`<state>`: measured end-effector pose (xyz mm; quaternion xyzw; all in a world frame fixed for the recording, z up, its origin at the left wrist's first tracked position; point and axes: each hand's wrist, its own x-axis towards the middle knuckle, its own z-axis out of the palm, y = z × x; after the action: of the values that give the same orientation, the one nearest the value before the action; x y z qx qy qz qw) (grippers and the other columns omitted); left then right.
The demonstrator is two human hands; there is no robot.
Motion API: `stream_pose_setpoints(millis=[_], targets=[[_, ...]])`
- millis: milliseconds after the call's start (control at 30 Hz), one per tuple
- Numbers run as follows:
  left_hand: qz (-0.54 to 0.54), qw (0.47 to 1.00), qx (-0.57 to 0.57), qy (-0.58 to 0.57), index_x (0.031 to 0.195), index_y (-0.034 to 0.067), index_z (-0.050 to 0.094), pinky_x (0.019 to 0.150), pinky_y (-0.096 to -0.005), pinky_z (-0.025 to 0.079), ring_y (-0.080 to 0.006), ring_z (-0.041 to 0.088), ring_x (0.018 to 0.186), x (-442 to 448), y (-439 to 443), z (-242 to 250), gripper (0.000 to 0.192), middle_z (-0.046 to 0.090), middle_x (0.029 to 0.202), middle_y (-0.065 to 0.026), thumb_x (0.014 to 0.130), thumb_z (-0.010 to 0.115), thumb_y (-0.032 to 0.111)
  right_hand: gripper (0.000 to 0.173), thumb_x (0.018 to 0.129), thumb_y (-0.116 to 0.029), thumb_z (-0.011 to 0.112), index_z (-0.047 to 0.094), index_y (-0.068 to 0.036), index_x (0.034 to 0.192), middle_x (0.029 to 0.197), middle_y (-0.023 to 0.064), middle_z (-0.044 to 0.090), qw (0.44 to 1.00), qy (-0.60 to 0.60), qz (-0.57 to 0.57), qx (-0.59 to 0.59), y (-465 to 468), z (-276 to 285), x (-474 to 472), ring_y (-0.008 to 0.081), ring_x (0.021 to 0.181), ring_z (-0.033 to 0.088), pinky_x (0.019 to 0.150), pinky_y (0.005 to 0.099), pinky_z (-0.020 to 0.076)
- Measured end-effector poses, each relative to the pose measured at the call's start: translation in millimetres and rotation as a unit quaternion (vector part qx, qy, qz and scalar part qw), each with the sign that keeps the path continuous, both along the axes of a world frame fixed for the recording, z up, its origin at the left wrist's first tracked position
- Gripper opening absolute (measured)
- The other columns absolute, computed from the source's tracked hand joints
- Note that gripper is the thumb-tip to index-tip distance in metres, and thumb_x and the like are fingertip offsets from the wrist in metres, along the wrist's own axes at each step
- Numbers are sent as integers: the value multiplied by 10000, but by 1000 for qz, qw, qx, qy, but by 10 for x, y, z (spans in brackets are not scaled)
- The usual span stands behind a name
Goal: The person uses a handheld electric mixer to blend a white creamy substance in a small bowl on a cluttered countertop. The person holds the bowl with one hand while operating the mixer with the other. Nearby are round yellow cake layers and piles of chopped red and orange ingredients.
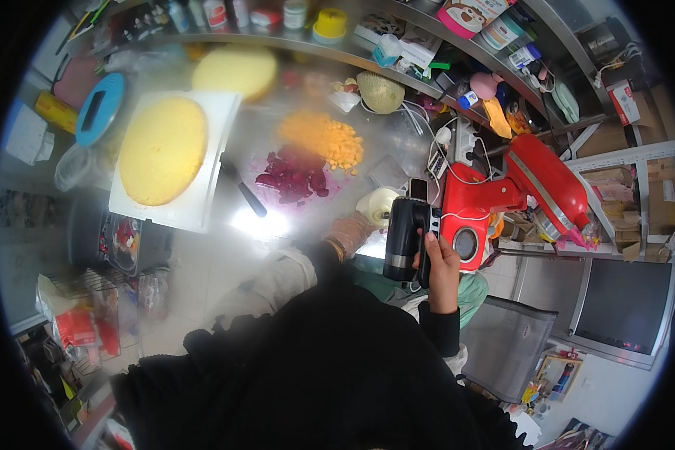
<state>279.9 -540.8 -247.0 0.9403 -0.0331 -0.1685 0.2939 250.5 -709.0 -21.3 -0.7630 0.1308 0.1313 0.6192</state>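
My right hand [440, 269] is closed around the handle of a black electric hand mixer [403, 239]. The mixer's front end is over a pale bowl [378, 206], whose contents are hard to make out. My left hand [351, 233], in a clear glove, is at the bowl's near side and seems to steady it; its fingers are partly hidden. Left of the bowl lie chopped dark red fruit [295, 175] and diced orange fruit [343, 147]. A dark-handled knife or spatula [251, 198] lies near a round yellow sponge cake [164, 151] on a white board [197, 208].
A red stand mixer [506, 194] with its head tilted up stands at the right. Behind are a netted melon half [380, 91], white cables and a metal shelf [360, 54] with bottles. Another yellow cake [236, 70] and a blue kitchen scale [100, 109] are at the upper left.
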Motion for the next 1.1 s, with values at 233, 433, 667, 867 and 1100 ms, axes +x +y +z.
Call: stream_pose_setpoints(millis=[233, 433, 667, 867, 1100], targets=[[-9, 1000, -9, 10, 1154, -4, 536, 723, -464, 562, -358, 742, 837, 17, 23, 101, 596, 744, 883, -164, 1055, 468, 580, 368, 1094, -329, 559, 710, -10, 1196, 659, 9, 605, 1000, -1, 0, -3, -3, 10, 5, 49, 571, 499, 565, 206, 354], [-35, 997, -10, -67, 1160, -5, 546, 732, -472, 563, -366, 739, 847, -20, 46, 107, 595, 745, 897, -164, 1051, 478, 575, 354, 1085, -325, 584, 709, -8, 1181, 667, 1, 599, 1000, -6, -4, 8, 1, 3, 4, 45, 579, 505, 566, 211, 358], [12, 1000, -27, -3, 1153, -5, 555, 702, -477, 566, -366, 740, 844, -5, 24, 79, 587, 744, 911, -172, 1042, 506, 570, 348, 1081, -323, 592, 705, -8, 1177, 671, -4, 592, 1000, 0, -3, 6, -8, -5, 14, 45, 581, 503, 568, 214, 360], [-9, 1000, -15, -14, 1149, -8, 558, 709, -475, 566, -367, 741, 858, 3, 15, 55, 596, 743, 924, -177, 1038, 513, 575, 371, 1079, -341, 592, 704, -2, 1180, 658, -6, 584, 1000, -2, -4, 11, -15, -17, 16, 41, 578, 494, 569, 215, 347], [-13, 999, -20, -27, 1156, -10, 555, 733, -470, 565, -367, 740, 868, -6, 32, 59, 611, 745, 922, -169, 1039, 499, 587, 376, 1081, -343, 589, 706, -2, 1186, 654, -5, 584, 1000, -5, 1, -6, -19, -6, 16, 38, 572, 474, 562, 216, 336]])
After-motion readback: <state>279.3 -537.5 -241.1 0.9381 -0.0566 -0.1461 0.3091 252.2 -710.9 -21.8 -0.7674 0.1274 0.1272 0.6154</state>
